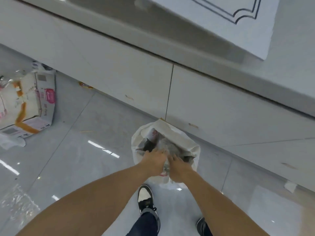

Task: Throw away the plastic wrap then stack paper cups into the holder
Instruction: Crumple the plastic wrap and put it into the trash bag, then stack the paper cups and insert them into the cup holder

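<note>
We have our left hand and right hand together, pressing what looks like crinkled plastic wrap into the lined trash bin beneath them; cup stacking remains.

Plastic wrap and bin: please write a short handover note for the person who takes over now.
Left hand and right hand: both over the mouth of the white-lined trash bin, pressing the clear plastic wrap in; grip unclear through blur.
Bin stands on the floor against the white cabinet.
Done: wrap is at the bin, nearly discarded.
Left: let go of the wrap, then stack paper cups into the holder; neither is in view.
</note>
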